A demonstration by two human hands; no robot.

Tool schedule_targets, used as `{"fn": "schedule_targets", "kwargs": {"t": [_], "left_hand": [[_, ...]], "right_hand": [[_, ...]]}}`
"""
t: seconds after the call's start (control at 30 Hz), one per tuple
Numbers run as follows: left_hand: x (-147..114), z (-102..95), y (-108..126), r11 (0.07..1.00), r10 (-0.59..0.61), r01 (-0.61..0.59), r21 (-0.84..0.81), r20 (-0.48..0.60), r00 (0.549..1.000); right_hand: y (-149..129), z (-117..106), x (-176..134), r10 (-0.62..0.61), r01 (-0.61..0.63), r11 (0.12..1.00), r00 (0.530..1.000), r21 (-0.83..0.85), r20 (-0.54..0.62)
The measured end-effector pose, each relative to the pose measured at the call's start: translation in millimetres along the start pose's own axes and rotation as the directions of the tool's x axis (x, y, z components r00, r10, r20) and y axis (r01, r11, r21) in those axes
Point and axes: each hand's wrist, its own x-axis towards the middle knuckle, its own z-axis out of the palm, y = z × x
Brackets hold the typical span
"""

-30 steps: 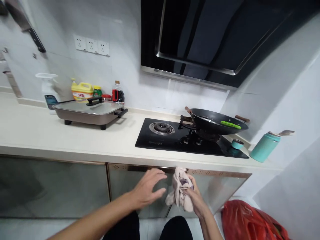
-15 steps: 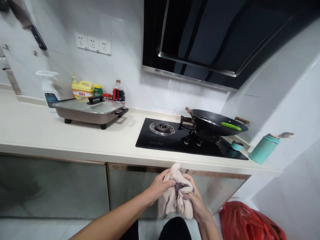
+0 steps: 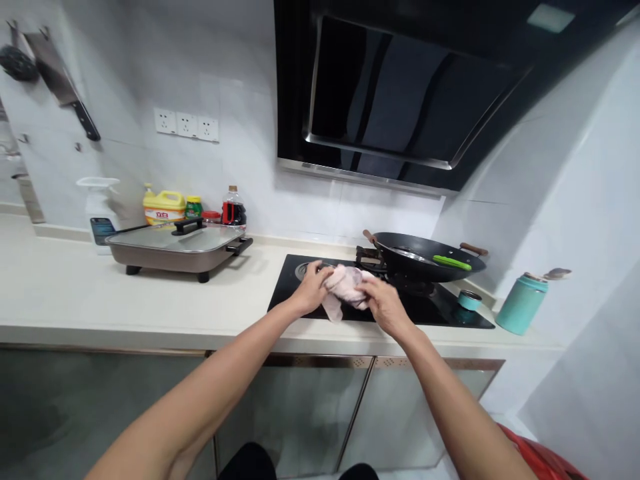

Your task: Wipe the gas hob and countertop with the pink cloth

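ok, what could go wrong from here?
The crumpled pale-pink cloth, held in the left hand and right hand, has a loose end hanging down that might catch on the black glass hob. A move rightward could bump the round black wok. The teal cylindrical bottle beside the hob might tip if brushed.

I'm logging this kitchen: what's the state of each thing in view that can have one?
Cloth: bunched, held by left hand and right hand
Pan: lidded
Wok: uncovered
Stove: cannot tell if lit
Flask: open
Dark bottle: capped, partly full
Sprayer: upright
Cleaver: hanging
Sockets: nothing plugged in
Cupboards: shut
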Motion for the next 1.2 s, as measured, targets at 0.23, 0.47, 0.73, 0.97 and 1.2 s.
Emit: {"fn": "schedule_targets", "kwargs": {"t": [0.23,0.47,0.73,0.97,1.2], "left_hand": [[-35.5,-12.8,-41.9,0.978,-0.12,0.104,0.183,0.078,0.99],[-12.2,44.7,13.0,0.974,-0.205,0.18,0.138,0.2,0.958],[-0.6,76.1,10.8,0.966,-0.114,0.038,0.257,0.288,0.951],[55.5,93.3,-19.9,0.929,-0.106,0.004,0.37,0.255,0.961],[127.1,135.7,-28.4,0.908,-0.122,-0.033,0.418,0.337,0.934]], "right_hand": [[87.7,-8.8,-49.2,0.184,-0.182,0.983,0.973,-0.03,0.139],[132.3,-5.9,-65.5,0.446,-0.479,0.835,0.878,-0.27,-0.176],[148.8,0.2,-66.3,0.348,-0.315,0.774,0.936,-0.549,-0.045],[156.4,-3.2,-70.9,0.298,-0.292,0.831,0.952,-0.473,-0.066],[160.3,-0.8,-73.5,0.304,-0.323,0.843,0.946,-0.43,-0.115]]}}
